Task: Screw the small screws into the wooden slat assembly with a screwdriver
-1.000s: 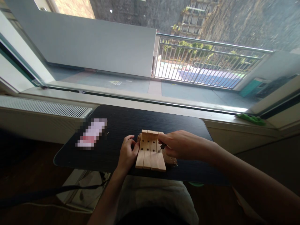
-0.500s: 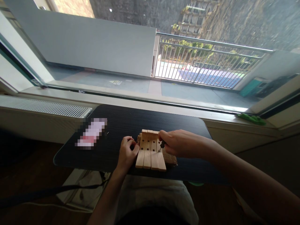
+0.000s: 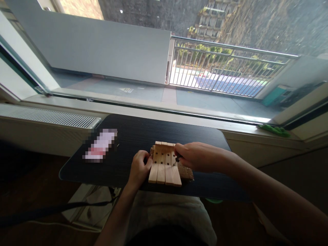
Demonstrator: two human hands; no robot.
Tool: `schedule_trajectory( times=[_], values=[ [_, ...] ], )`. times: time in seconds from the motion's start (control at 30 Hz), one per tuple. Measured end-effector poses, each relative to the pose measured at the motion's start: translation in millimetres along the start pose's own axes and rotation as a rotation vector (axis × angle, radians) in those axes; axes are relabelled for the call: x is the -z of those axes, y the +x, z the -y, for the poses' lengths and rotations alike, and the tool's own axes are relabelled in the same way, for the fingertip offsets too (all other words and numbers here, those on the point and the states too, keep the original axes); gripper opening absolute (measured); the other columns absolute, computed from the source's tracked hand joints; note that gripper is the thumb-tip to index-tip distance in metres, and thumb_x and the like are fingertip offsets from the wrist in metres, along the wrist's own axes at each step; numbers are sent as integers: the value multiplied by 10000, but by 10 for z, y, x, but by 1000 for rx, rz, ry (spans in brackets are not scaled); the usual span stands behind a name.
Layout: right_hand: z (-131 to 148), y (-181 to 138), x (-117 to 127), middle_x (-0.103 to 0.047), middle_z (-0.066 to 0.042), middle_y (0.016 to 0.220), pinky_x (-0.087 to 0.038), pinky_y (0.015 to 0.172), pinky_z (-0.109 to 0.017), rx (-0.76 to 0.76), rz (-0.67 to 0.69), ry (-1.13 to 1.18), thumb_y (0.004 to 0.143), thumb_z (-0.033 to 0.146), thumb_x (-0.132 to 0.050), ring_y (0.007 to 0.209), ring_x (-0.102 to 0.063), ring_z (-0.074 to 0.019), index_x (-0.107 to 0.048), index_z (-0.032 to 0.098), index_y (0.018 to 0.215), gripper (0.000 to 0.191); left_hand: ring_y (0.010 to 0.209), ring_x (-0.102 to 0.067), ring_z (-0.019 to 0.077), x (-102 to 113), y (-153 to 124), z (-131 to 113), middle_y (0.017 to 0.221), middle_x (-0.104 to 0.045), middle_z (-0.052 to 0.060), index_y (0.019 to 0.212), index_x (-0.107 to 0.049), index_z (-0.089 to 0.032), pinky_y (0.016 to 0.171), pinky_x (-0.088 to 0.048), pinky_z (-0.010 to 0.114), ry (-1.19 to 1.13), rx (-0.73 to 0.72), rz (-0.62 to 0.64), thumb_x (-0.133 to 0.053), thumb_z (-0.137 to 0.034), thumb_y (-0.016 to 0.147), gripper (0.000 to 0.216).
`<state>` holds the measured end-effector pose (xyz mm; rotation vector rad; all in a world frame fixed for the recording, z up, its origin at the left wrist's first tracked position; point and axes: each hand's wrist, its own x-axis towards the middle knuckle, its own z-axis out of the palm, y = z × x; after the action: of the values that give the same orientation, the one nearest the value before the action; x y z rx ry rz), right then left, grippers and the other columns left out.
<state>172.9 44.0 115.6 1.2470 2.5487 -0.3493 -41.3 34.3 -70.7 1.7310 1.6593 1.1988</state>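
Several light wooden slats [image 3: 161,175] lie side by side on a rough brown wooden block [image 3: 186,173], with two rows of dark holes across them. At the left side my left hand [image 3: 139,167] is closed, thumb and fingers gripping the block's end. My right hand [image 3: 194,156] is wrapped round a small screwdriver [image 3: 177,159] with a dark handle, tilted over the rightmost slat. Its thin metal tip meets that slat at the lower row of holes. The hand hides most of the handle and part of the slat's upper end.
The black table [image 3: 128,130] stands against a window sill. A blurred-out pink and white item [image 3: 102,143] lies at its left, with a tiny thin metal piece [image 3: 118,145] beside it. A green cloth [image 3: 274,130] rests on the sill; a radiator [image 3: 48,114] is at left.
Almost everything stays where it was. My right hand has shifted very slightly about the screwdriver, whose tip is still at the same spot on the rightmost slat.
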Motion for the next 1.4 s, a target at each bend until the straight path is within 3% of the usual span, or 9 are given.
schedule_trajectory(
  times=[0.4, 0.97, 1.4],
  values=[
    [-62, 80, -81, -746, -99, 855, -340, 534, -349, 15, -32, -51, 1003, 326, -482, 707, -678, -261, -590, 227, 1069, 161, 766, -588, 222, 16, -5, -4, 732, -592, 20, 679, -502, -237, 742, -466, 355, 21, 10, 10, -501, -329, 830, 177],
    [90, 115, 13, -751, -147, 811, -385, 540, -301, -105, 49, -195, 1014, 412, -507, 792, -740, -309, -605, 117, 1178, 351, 744, -593, 218, 21, -11, -20, 721, -593, 18, 680, -516, -233, 726, -470, 347, 27, 2, 3, -510, -315, 839, 179],
    [144, 150, -39, -741, -143, 731, -397, 522, -295, -199, -7, -302, 1013, 476, -490, 723, -745, -301, -634, 134, 1058, 374, 755, -600, 220, 17, -20, -22, 729, -603, 18, 685, -523, -233, 748, -482, 353, 18, -2, -2, -514, -316, 845, 181]
  ],
)
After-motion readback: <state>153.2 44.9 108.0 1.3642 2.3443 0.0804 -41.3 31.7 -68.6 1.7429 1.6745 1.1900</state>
